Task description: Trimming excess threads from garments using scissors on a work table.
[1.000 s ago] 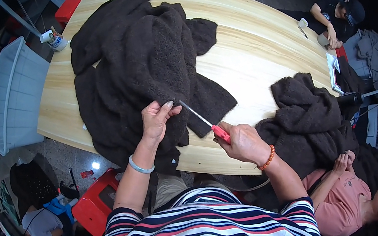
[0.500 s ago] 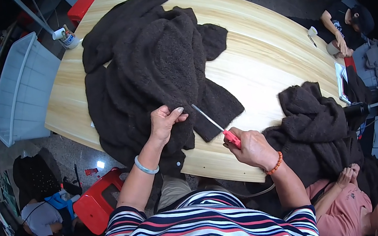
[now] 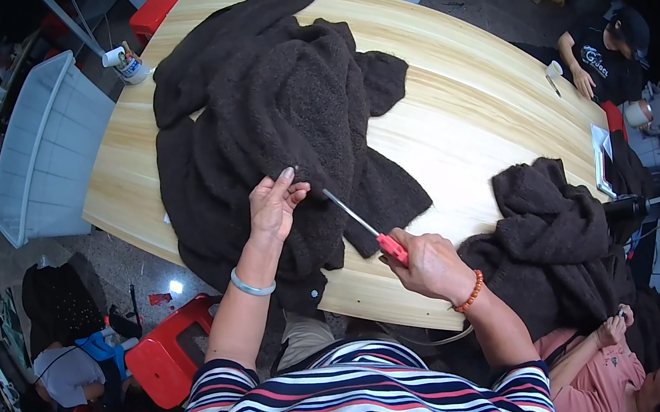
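Note:
A large dark brown knitted garment [image 3: 278,101] lies bunched across the left half of the wooden table. My left hand [image 3: 273,207], a pale bangle on its wrist, is over the garment's near part, thumb raised apart from loosely curled fingers. Nothing plain shows in it. My right hand [image 3: 435,262], with an orange bead bracelet, is closed round the red handle of a tool [image 3: 394,249]. The tool's thin metal shaft points up and left over the knit, its tip just right of my left fingers. What kind of tip it has is too small to tell.
More dark knitwear [image 3: 549,213] is heaped at the table's right end, beside a person in pink [image 3: 598,371]. Another person in black [image 3: 607,59] sits at the far right. Red stools [image 3: 172,355] and a pale bin [image 3: 43,158] stand left of the table [image 3: 460,97].
My left hand has shifted slightly up and left, its thumb lifting from the fingers. My right hand and the tool have moved a little left. The person in black has moved a hand off a cup.

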Available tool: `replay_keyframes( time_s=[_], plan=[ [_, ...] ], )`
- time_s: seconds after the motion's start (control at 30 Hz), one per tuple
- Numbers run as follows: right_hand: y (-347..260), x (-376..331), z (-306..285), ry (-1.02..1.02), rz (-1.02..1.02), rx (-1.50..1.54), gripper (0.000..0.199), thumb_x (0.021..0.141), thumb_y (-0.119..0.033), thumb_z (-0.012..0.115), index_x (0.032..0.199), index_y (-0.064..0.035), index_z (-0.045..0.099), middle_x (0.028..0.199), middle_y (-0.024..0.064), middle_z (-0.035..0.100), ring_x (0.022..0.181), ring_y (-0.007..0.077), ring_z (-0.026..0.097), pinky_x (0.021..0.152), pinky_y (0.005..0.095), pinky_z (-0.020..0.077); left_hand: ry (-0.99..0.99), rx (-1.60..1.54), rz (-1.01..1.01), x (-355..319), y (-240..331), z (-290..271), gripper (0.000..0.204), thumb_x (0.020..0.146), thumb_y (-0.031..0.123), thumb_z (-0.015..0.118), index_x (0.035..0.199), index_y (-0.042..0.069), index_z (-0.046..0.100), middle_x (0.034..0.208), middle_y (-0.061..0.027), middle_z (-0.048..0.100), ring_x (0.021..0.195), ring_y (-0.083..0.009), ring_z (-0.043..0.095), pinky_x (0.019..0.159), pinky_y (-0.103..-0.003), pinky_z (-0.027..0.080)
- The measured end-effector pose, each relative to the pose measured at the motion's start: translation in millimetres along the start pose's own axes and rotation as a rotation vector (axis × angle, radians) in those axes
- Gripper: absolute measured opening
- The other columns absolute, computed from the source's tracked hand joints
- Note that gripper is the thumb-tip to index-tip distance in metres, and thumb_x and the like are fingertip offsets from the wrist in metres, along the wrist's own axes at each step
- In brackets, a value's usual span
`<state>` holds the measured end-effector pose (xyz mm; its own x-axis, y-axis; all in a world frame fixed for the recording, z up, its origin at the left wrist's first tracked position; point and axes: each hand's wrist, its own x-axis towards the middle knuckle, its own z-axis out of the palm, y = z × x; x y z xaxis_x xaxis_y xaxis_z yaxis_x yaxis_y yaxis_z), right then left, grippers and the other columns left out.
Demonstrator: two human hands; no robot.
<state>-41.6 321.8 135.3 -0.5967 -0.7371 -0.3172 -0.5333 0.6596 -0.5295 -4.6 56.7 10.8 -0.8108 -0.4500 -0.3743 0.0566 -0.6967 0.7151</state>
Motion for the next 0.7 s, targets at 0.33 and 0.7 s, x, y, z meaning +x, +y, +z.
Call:
replay_keyframes(
  time_s=[0.33,0.7],
  plan=[
    [-6.4,19.1,0.1,-0.026,-0.11,-0.031,0.021,0.087,-0.023,0.06,0.092,-0.0021,0.058,0.066,0.022,0.063,0.068,0.0395,0.065,0.062,0.0484,0.0519,-0.086,0.076,0.062,-6.1,0.5,-1.9,0.006,0.092,0.009,0.063,0.091,0.004,0.061,0.085,-0.0071,0.067,0.079,-0.0207,0.07,0.068,-0.027,0.058],
    [8.3,8.4,6.6,0.041,-0.051,0.043,0.021,0.087,-0.022,0.062,0.098,-0.0052,0.055,0.066,0.0208,0.063,0.065,0.0402,0.064,0.06,0.049,0.0507,0.045,0.014,-0.108,9.2,29.3,-7.4,0.019,0.09,0.022,0.068,0.098,0.008,0.058,0.085,-0.005,0.064,0.069,-0.0204,0.069,0.051,-0.021,0.055]
  ],
)
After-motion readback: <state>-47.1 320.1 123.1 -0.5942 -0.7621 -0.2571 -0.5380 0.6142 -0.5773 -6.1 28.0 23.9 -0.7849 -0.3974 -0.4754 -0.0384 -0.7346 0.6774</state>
